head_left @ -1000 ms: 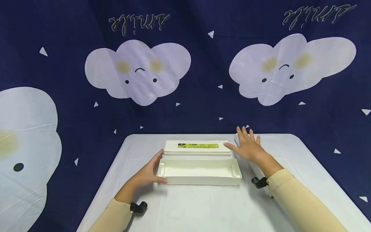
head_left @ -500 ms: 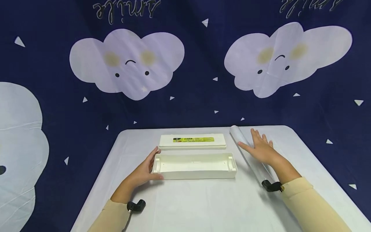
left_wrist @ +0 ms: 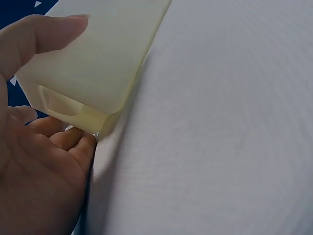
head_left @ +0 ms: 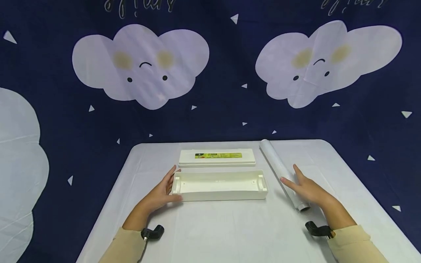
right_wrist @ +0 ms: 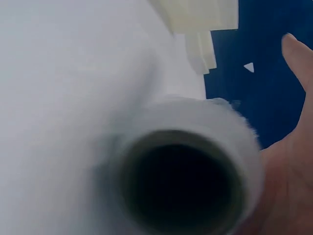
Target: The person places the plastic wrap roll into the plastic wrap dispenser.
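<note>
A long, open-topped white plastic box lies crosswise on the table. My left hand holds its left end, with the thumb on the front wall and the other fingers round the end; the left wrist view shows this thumb against the box wall. To the right, a whitish roll of cling film lies slanting, its hollow end towards me. My right hand is at the roll's near half, fingers spread and thumb over it. In the right wrist view the roll's dark core fills the lower middle.
Behind the box lies a white lid with a yellow-green label. The white-covered table ends at the back against a navy curtain printed with clouds.
My right hand has moved from beside the lid, right and back towards me, to the roll's near half. The left hand stays at the box's end. The head view has shifted slightly.
</note>
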`<state>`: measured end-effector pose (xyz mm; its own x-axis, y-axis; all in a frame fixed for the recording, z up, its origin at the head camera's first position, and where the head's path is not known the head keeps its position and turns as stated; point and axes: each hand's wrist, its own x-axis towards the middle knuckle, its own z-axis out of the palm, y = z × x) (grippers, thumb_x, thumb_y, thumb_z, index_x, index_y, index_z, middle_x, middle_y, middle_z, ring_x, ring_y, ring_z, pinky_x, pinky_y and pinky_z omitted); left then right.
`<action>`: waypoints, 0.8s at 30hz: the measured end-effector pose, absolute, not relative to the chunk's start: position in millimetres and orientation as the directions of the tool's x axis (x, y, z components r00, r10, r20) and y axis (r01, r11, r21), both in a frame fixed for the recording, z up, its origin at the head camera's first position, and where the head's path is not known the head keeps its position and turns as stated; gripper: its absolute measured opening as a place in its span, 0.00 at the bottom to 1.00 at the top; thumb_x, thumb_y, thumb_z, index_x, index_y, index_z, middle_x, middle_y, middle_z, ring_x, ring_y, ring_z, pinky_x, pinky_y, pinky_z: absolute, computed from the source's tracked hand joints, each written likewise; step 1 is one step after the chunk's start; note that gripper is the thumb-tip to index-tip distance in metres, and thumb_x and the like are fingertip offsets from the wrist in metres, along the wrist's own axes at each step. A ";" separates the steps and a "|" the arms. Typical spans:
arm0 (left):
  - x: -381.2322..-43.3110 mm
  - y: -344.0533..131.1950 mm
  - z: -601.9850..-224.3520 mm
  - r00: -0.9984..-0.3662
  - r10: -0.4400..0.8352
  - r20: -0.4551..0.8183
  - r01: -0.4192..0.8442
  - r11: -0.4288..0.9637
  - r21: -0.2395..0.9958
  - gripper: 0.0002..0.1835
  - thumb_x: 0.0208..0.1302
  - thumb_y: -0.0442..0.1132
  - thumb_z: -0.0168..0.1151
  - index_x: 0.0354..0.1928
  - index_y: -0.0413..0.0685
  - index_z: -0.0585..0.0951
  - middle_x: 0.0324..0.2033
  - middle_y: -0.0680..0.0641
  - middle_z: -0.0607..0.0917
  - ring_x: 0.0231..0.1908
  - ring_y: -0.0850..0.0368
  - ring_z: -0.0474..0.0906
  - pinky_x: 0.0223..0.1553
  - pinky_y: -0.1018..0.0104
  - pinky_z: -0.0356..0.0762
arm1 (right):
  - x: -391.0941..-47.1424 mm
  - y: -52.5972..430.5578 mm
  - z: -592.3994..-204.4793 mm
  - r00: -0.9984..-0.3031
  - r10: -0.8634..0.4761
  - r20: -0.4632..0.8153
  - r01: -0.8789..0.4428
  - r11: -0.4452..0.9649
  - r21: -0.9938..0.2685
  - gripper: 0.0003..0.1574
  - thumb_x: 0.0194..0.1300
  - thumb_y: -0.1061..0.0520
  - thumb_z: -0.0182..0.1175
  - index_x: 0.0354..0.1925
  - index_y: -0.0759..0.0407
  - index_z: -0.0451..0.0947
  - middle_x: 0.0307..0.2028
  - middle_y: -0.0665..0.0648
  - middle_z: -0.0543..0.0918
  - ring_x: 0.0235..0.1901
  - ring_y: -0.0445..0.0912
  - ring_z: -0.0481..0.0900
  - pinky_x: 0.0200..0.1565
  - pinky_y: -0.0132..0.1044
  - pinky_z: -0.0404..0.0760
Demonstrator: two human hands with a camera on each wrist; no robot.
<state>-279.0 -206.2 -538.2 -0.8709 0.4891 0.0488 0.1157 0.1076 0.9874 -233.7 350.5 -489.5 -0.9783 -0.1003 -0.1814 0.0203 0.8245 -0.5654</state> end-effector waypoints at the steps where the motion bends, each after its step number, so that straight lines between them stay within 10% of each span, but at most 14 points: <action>1: -279.0 -206.3 -538.0 -0.871 0.489 0.047 0.114 0.108 0.988 0.70 0.54 0.24 0.80 0.86 0.49 0.37 0.83 0.40 0.46 0.81 0.43 0.42 0.70 0.79 0.53 | -231.9 350.5 -493.4 -0.980 -0.095 -0.172 0.019 0.826 -0.563 0.68 0.77 0.25 0.49 0.82 0.68 0.26 0.75 0.85 0.47 0.71 0.82 0.52 0.65 0.78 0.58; 24: -278.3 -204.9 -541.4 -0.879 0.478 0.012 0.073 0.108 0.991 0.66 0.56 0.25 0.80 0.86 0.47 0.43 0.83 0.42 0.49 0.81 0.45 0.43 0.72 0.74 0.53 | -220.3 336.7 -520.3 -0.982 0.056 0.178 -0.055 0.823 -0.566 0.59 0.63 0.43 0.78 0.74 0.78 0.62 0.63 0.84 0.72 0.58 0.76 0.76 0.55 0.69 0.78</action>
<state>-278.3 -204.9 -541.4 -0.8785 0.4776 0.0122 0.0726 0.1083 0.9915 -220.3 336.7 -520.3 -0.9823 0.0564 0.1784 -0.0555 0.8226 -0.5658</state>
